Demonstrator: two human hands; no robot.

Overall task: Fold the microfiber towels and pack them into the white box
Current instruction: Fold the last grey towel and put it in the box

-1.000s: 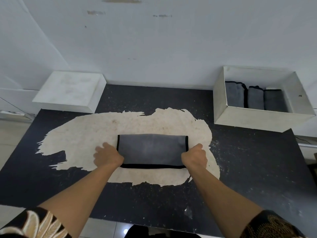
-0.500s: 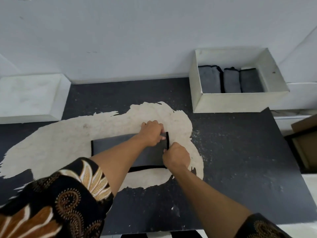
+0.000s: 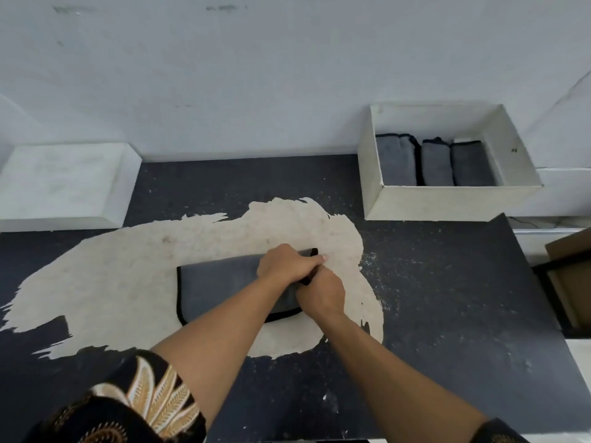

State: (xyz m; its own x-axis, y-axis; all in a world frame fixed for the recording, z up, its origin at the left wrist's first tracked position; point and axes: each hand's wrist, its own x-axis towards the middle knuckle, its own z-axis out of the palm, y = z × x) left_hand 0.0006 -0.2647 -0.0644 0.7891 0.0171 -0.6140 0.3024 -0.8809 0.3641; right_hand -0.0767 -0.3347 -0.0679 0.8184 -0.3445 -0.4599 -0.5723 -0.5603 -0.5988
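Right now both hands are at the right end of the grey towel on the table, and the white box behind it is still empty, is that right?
Not quite. The white box is not empty: the head view shows folded grey towels standing in it. Both hands, left hand and right hand, are indeed at the right end of the grey towel.

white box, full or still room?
Still room. The white box holds three folded towels side by side along its near wall; bare white floor shows behind them.

A black tabletop (image 3: 447,298) with a large worn pale patch (image 3: 128,266). A white block (image 3: 64,183) at ten o'clock; a brown cardboard box (image 3: 572,282) at three o'clock.
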